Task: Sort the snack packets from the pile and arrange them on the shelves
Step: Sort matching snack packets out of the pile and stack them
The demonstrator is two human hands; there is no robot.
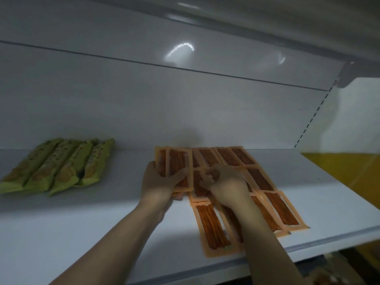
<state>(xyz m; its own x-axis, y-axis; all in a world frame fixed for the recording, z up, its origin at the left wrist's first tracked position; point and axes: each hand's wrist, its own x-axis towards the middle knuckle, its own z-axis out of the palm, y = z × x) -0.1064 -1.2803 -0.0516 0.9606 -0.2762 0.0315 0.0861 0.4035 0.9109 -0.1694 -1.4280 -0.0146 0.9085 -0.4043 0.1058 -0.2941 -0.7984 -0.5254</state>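
Several orange snack packets (273, 208) with reddish-brown sticks inside lie flat in rows on the white shelf (92, 227), right of centre. My left hand (159, 184) grips a small stack of the same orange packets (176, 161) at the left edge of that layout, thumb on top. My right hand (226, 184) rests curled on a packet in the middle of the rows, fingertips pinching its upper end (200, 182). Several green snack packets (57, 167) lie side by side at the shelf's left.
The shelf's grey back panel (164, 103) rises behind. Another shelf (267, 21) hangs overhead with a bracket (349, 75) at right. A slotted upright (314, 118) and a yellow wall (349, 173) stand at the right. The shelf's front edge (308, 247) runs below the packets.
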